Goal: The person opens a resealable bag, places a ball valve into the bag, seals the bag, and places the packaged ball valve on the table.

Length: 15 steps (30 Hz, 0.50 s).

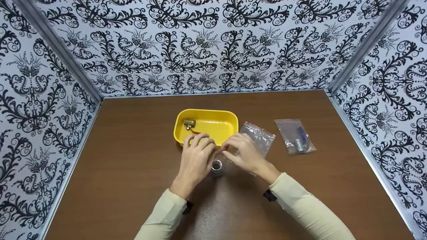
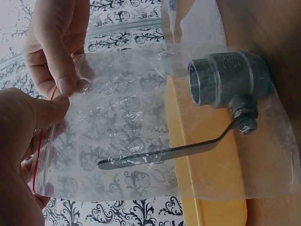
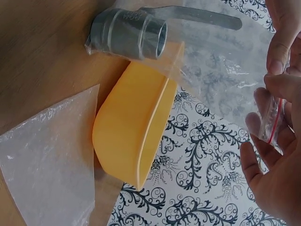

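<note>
Above the tabletop [image 1: 133,150], left grip [image 1: 196,155] and right grip [image 1: 245,151] pinch the zip bag [image 2: 117,99]; careful, a yank could topple the valve [image 2: 225,80].

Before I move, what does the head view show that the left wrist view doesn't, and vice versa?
Only the head view: the brass-coloured metal valve inside the yellow plastic tray, and two cream fabric sleeves.

Only the left wrist view: the flat grey metal lever of the cylindrical grey metal valve, and markings on that valve's body.

Both: the left hand and right hand pinching the clear plastic zip bag that holds the grey valve, the tray, and another clear plastic bag on the brown table.
</note>
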{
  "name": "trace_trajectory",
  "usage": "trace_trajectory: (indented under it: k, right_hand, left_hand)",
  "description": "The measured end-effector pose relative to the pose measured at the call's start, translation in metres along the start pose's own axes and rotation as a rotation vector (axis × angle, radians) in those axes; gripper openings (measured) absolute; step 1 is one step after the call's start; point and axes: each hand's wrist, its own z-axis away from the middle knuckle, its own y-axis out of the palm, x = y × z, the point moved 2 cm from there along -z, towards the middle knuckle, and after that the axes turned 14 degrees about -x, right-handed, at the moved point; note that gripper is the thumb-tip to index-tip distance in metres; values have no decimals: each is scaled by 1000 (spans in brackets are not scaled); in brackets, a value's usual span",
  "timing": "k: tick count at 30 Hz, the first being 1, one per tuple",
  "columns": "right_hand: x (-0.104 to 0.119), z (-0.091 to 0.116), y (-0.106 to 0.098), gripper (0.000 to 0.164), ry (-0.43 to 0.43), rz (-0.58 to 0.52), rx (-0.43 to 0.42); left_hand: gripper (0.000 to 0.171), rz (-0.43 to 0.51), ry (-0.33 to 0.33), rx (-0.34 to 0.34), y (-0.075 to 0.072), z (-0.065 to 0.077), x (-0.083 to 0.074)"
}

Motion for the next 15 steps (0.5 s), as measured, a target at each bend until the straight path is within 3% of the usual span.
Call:
trace_trajectory:
  k: [6,15]
  right_hand:
    - [-3,0,-2,8,20,16,-5]
    - [-2,0,-2,5,-33,50,-41]
  left_hand:
    - [9,-27,-10,-10,3,1,0]
    - [11,-22,14,-66,6,1,-3]
